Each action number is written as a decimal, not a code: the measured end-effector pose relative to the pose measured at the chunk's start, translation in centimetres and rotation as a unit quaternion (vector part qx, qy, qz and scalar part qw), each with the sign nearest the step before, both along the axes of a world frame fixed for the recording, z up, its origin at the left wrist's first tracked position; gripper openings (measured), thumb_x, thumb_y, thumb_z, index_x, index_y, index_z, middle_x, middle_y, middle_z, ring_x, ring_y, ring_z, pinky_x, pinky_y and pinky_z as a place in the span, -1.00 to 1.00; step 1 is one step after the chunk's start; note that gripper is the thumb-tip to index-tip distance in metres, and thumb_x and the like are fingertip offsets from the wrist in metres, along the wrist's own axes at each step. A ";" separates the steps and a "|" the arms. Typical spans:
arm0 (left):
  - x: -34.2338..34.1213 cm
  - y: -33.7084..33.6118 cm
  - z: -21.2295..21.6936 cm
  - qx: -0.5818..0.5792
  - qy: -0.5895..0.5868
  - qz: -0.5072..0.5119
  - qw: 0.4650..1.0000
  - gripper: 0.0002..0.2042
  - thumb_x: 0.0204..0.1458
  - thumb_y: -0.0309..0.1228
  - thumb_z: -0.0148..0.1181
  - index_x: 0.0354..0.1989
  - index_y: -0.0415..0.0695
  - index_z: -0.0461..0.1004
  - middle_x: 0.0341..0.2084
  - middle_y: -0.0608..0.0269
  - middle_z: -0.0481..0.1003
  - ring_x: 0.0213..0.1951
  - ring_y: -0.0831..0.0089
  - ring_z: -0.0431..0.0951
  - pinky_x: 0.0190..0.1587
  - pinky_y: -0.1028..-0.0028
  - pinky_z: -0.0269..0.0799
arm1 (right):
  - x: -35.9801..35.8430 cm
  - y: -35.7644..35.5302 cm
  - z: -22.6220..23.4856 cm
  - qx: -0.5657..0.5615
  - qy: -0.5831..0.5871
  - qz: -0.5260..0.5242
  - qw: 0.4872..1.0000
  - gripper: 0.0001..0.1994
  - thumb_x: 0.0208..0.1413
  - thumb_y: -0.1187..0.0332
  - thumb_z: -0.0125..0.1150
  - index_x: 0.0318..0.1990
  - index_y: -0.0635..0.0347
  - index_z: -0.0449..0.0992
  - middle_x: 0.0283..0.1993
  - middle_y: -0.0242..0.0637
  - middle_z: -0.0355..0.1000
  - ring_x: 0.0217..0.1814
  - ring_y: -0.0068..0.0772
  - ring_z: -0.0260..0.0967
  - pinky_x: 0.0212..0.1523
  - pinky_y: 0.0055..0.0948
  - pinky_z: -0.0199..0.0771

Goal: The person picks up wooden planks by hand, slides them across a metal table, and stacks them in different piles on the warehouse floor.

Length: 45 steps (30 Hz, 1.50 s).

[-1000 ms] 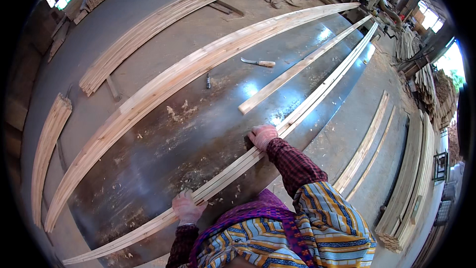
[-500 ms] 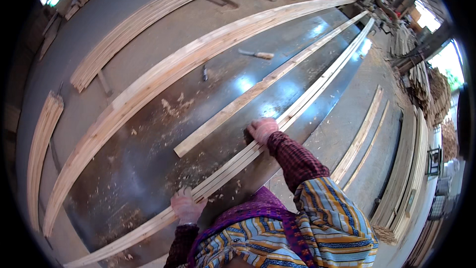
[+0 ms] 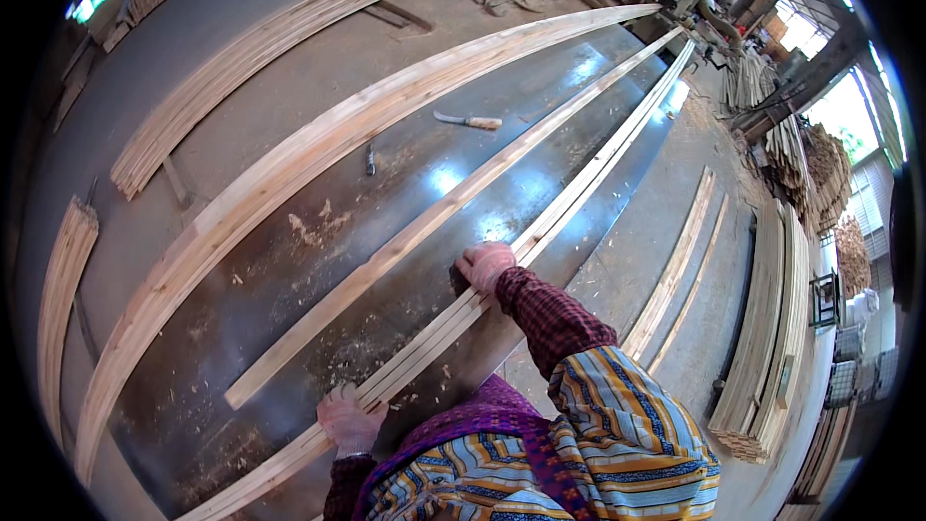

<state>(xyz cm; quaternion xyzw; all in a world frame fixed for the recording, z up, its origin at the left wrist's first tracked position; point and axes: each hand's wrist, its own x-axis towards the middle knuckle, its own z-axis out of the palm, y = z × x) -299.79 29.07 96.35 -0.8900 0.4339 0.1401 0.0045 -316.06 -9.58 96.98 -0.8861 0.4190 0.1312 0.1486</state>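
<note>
Long pale wooden strips (image 3: 579,193) lie bundled along the near edge of a dark metal table (image 3: 289,289). My right hand (image 3: 485,264) rests palm-down on the strips, fingers closed over them. My left hand (image 3: 347,418) grips the same strips further toward their near end. A single loose wooden strip (image 3: 405,251) lies diagonally on the table just beyond my hands. A wide row of planks (image 3: 318,150) runs along the table's far edge.
A knife with a wooden handle (image 3: 468,121) and a small dark tool (image 3: 369,159) lie on the table among wood shavings. Stacks of strips lie on the floor at the left (image 3: 63,299), far left (image 3: 251,58) and right (image 3: 772,328).
The single loose strip has slid toward me along the table, its near end now much closer to my left hand. Both hands stay on the bundled strips.
</note>
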 end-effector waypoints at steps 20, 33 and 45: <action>0.3 0.6 -1.4 -0.027 -0.012 -0.012 0.999 -0.21 -0.30 0.23 0.45 0.04 -0.09 0.53 -0.07 0.20 0.50 0.04 0.17 0.48 0.13 0.18 0.35 | -0.2 0.1 0.9 0.017 -0.015 -0.011 1.000 -0.57 0.30 -0.05 0.02 -0.17 0.08 0.68 -0.15 -0.09 0.62 0.00 0.05 0.55 0.08 -0.05 0.52; -0.1 0.0 -0.6 0.038 -0.043 -0.004 0.998 -0.17 -0.33 0.24 0.49 0.06 -0.09 0.49 -0.09 0.19 0.50 0.01 0.16 0.51 0.11 0.17 0.35 | -1.0 0.2 0.9 0.010 -0.039 -0.005 0.999 -0.58 0.28 -0.05 0.02 -0.19 0.06 0.69 -0.16 -0.13 0.64 -0.04 0.04 0.59 0.04 -0.05 0.57; 1.2 -0.2 -2.0 0.132 -0.012 0.036 0.990 -0.13 -0.42 0.38 0.41 -0.03 -0.09 0.52 -0.07 0.12 0.48 0.03 0.20 0.50 0.08 0.26 0.39 | -2.2 0.0 0.7 0.038 -0.091 0.013 0.995 -0.55 0.29 -0.08 0.01 -0.13 0.04 0.69 -0.12 -0.09 0.64 -0.02 0.05 0.59 0.03 -0.01 0.58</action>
